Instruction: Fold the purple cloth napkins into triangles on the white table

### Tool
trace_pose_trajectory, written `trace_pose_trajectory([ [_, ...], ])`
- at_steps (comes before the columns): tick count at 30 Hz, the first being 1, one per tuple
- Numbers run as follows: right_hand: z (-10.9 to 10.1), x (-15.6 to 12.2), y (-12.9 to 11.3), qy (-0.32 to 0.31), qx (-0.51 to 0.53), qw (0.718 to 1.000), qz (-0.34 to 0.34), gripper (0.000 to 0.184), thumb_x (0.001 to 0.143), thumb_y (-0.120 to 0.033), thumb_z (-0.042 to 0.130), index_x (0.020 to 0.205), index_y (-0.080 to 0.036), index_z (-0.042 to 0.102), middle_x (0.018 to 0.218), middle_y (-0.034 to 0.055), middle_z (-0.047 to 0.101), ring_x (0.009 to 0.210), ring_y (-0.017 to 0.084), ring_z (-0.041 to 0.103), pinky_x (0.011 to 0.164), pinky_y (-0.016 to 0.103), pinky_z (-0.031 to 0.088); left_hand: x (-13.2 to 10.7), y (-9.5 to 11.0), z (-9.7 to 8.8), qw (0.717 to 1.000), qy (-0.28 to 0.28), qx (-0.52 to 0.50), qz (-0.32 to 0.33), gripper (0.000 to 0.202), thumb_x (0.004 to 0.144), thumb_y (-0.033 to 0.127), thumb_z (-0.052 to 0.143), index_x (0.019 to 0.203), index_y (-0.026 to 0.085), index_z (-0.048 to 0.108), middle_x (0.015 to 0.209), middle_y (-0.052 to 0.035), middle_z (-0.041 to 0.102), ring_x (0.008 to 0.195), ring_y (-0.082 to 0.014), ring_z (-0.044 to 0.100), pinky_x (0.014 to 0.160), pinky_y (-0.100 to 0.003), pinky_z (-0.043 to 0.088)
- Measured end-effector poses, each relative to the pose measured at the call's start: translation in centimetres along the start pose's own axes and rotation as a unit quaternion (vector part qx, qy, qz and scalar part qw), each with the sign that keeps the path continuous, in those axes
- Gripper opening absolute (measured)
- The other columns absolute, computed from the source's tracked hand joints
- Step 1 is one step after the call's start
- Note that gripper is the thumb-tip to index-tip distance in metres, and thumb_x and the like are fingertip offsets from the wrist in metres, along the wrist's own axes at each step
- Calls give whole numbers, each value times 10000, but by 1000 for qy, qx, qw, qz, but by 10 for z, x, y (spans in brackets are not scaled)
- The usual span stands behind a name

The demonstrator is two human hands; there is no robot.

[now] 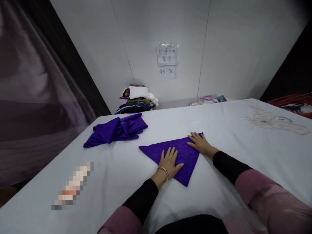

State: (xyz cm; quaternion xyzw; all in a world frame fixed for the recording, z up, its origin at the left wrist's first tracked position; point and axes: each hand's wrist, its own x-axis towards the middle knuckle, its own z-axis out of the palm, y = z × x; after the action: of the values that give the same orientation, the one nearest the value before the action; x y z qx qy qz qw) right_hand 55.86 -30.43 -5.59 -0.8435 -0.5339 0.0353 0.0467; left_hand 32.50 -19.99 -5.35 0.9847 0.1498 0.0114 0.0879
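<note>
A purple cloth (180, 150) folded into a triangle lies flat on the white-covered table (219, 130) in front of me. My left hand (169, 163) rests flat on the triangle's middle, fingers spread, a bracelet at the wrist. My right hand (200, 143) lies flat on the triangle's upper right corner, fingers stretched out. Neither hand grips anything. A second purple cloth (117, 130), crumpled in a loose heap, sits further away to the left, out of reach of both hands.
A stack of folded fabrics (136, 99) stands at the table's far edge against the white wall, with more cloths (207, 99) to its right. A paper note (167, 61) hangs on the wall. A red basket (292, 102) is at the far right. A blurred-out object (73, 185) lies near left.
</note>
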Motion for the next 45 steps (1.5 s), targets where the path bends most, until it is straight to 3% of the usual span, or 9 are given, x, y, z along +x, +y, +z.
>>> trace_pose_trajectory([
  [8, -6, 21, 45, 9, -1, 993, 114, 586, 909, -551, 205, 1396, -240, 297, 1487, 108, 210, 1354, 299, 149, 1026, 574, 161, 0, 1, 1, 1000, 2, 1, 3, 705, 863, 631, 214, 1415, 193, 224, 1498, -71, 194, 1377, -255, 85, 1096, -539, 82],
  [12, -24, 27, 47, 18, 7, 988, 151, 560, 930, -466, 189, 1387, -167, 315, 1455, 192, 249, 1323, 362, 209, 957, 638, 222, -1, 0, 1, 1000, 7, -5, 2, 718, 857, 644, 201, 1413, 192, 232, 1499, -67, 192, 1379, -248, 77, 1097, -538, 79],
  [16, -32, 18, 1, 48, 11, 995, 85, 632, 927, -499, 196, 1417, -102, 236, 1483, 205, 144, 1353, 350, 89, 1014, 607, 119, -1, 1, 3, 1000, 17, -11, 2, 728, 851, 654, 195, 1410, 189, 243, 1494, -69, 207, 1379, -241, 80, 1100, -530, 70],
  [20, -10, -9, -64, 19, 27, 997, -75, 675, 867, -641, 265, 1421, -256, 250, 1495, 60, 194, 1366, 245, 118, 1080, 472, 105, 0, 0, 4, 1000, 14, -10, 2, 729, 853, 643, 218, 1416, 181, 223, 1493, -79, 209, 1378, -248, 86, 1097, -537, 77],
  [23, 9, -20, -77, -3, 38, 986, -162, 713, 862, -666, 223, 1428, -233, 233, 1486, 95, 204, 1362, 261, 136, 1069, 517, 99, 1, 0, 5, 1000, 12, -4, 2, 725, 851, 635, 247, 1421, 189, 206, 1492, -78, 216, 1376, -254, 96, 1096, -538, 83],
  [33, -3, 20, 33, -11, -16, 999, 39, 614, 897, -583, 238, 1413, -250, 272, 1495, 69, 193, 1363, 266, 129, 1059, 529, 135, -1, 1, 1, 1000, 11, -16, 7, 710, 860, 637, 200, 1413, 192, 232, 1499, -61, 194, 1379, -244, 78, 1100, -536, 74],
  [37, -18, 24, 51, 2, -18, 994, 106, 565, 932, -482, 206, 1395, -177, 314, 1466, 166, 241, 1334, 342, 197, 982, 623, 213, -2, 1, 0, 1000, 9, -19, 4, 708, 859, 631, 215, 1414, 192, 233, 1500, -62, 190, 1379, -250, 79, 1101, -534, 76],
  [41, -29, 20, 21, 22, -23, 995, 89, 605, 933, -483, 203, 1391, -103, 311, 1455, 228, 221, 1336, 365, 169, 984, 636, 184, -1, 1, 1, 1000, 11, -23, 1, 709, 853, 633, 231, 1410, 194, 244, 1498, -65, 193, 1379, -249, 80, 1100, -535, 73],
  [45, -15, -2, -45, 29, -21, 998, -50, 686, 881, -619, 257, 1423, -199, 254, 1502, 89, 150, 1372, 248, 70, 1087, 481, 38, 0, 1, 2, 1000, 16, -24, 3, 710, 852, 631, 235, 1409, 192, 249, 1494, -71, 208, 1379, -250, 80, 1100, -536, 66],
])
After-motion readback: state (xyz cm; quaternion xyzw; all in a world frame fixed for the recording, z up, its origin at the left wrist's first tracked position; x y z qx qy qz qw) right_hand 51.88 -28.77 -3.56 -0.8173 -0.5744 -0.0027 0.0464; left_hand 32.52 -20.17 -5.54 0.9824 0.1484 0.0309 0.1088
